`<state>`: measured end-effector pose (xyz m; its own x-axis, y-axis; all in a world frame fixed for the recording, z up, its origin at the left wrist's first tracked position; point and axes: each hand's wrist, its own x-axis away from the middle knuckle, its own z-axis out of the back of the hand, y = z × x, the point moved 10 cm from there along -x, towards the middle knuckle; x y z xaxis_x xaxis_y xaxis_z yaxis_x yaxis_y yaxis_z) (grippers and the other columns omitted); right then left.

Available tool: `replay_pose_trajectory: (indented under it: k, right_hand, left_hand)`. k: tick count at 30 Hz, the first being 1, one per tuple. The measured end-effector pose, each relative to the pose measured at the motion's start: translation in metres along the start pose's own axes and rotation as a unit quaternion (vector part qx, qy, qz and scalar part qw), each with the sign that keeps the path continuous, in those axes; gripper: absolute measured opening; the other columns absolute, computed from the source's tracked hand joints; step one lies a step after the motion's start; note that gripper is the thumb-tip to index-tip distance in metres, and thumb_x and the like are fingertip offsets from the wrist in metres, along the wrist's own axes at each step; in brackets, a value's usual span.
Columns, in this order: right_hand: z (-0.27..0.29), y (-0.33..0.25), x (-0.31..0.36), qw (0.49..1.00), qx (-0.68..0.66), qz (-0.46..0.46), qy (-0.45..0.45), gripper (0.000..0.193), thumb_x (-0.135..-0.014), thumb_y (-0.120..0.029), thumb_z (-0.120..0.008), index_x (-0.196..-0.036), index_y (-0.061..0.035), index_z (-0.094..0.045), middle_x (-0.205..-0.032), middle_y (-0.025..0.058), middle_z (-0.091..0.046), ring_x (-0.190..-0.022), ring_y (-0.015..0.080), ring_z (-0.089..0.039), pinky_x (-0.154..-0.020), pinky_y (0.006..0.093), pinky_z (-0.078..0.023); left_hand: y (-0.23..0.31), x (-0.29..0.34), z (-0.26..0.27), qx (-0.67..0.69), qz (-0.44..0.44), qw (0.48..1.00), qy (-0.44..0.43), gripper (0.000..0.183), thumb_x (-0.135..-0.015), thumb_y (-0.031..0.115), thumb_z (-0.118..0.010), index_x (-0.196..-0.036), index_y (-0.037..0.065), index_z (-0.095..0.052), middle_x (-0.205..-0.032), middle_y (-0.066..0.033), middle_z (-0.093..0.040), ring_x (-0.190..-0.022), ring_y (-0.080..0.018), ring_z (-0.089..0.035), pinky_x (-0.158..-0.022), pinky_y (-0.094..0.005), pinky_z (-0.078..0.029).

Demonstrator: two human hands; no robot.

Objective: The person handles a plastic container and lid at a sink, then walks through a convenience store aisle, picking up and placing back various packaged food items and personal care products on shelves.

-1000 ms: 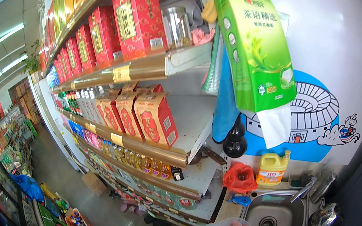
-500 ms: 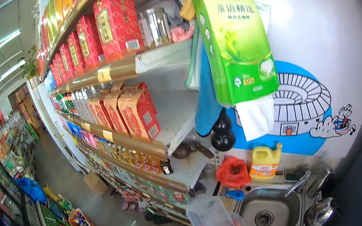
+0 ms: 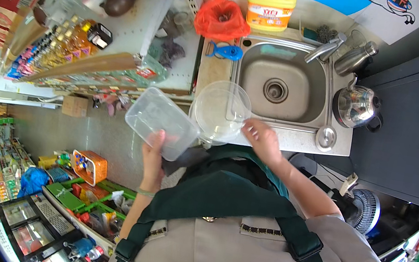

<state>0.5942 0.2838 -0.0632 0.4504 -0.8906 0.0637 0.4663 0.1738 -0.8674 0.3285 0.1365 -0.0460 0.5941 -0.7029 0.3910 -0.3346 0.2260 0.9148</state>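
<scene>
My left hand (image 3: 155, 147) grips a clear rectangular plastic container (image 3: 157, 114) by its near edge, tilted over the gap left of the counter. My right hand (image 3: 264, 141) is at the right rim of a clear round plastic container (image 3: 212, 112), its fingers loosely curled and a little apart. Its fingertips overlap the rim in view; a firm grip does not show. The round container is at the counter's front edge, left of the steel sink (image 3: 256, 78).
A blue peeler-like tool (image 3: 227, 52), red plastic bag (image 3: 220, 20) and yellow detergent jug (image 3: 270, 9) stand behind. The faucet (image 3: 325, 49), steel flask (image 3: 357, 58), kettle (image 3: 355, 105) and ladle (image 3: 326, 137) are on the right. Shelves of bottles (image 3: 78, 41) rise at left.
My view has tilted down to the sink and my body. Both hands were on the rectangular container; now my left hand alone holds it, and my right has moved right to the round container.
</scene>
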Motion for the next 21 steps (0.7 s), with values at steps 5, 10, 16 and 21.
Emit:
replay_pose_trajectory:
  k: [5, 10, 16, 21]
  right_hand:
    - [0.006, 0.054, -0.030, 0.996, 0.027, -0.014, 0.078, 0.041, -0.080, -0.027, -0.069, -0.108, 0.0010, -0.057, -0.103, 0.0125, -0.063, -0.084, 0.0239, -0.063, -0.073, 0.0341, -0.050]
    - [-0.032, 0.083, -0.066, 0.993, -0.039, -0.105, 0.025, 0.046, -0.079, -0.032, -0.070, -0.108, 0.0016, -0.057, -0.085, 0.0115, -0.065, -0.073, 0.0242, -0.061, -0.070, 0.0339, -0.050]
    - [-0.030, 0.124, -0.080, 0.973, -0.162, -0.149, 0.073, 0.021, -0.086, -0.025, -0.062, -0.091, -0.0049, -0.064, -0.072, 0.0036, -0.060, -0.061, 0.0133, -0.054, -0.054, 0.0283, -0.044]
    - [0.016, 0.119, -0.067, 0.905, -0.326, -0.220, 0.160, 0.016, -0.090, -0.022, -0.058, -0.089, -0.0079, -0.064, -0.073, -0.0022, -0.058, -0.063, 0.0062, -0.052, -0.051, 0.0224, -0.042]
  left_hand:
    - [-0.028, 0.004, 0.024, 0.033, 0.054, 0.998, 0.018, 0.035, -0.090, 0.026, -0.061, -0.106, -0.005, -0.058, -0.094, -0.0137, -0.066, -0.082, -0.0192, -0.065, -0.073, -0.0315, -0.053]
    - [-0.045, 0.000, 0.029, 0.067, 0.085, 0.993, 0.039, 0.040, -0.089, 0.026, -0.062, -0.112, -0.006, -0.055, -0.097, -0.0152, -0.065, -0.084, -0.0216, -0.065, -0.073, -0.0338, -0.054]
    - [-0.056, -0.007, 0.036, 0.064, 0.119, 0.991, -0.003, 0.054, -0.088, 0.035, -0.063, -0.123, -0.003, -0.045, -0.109, -0.0163, -0.060, -0.095, -0.0234, -0.063, -0.076, -0.0360, -0.055]
    - [-0.044, -0.007, 0.041, 0.085, 0.114, 0.990, 0.022, 0.045, -0.089, 0.031, -0.062, -0.113, -0.007, -0.054, -0.100, -0.0175, -0.064, -0.086, -0.0233, -0.066, -0.074, -0.0340, -0.055]
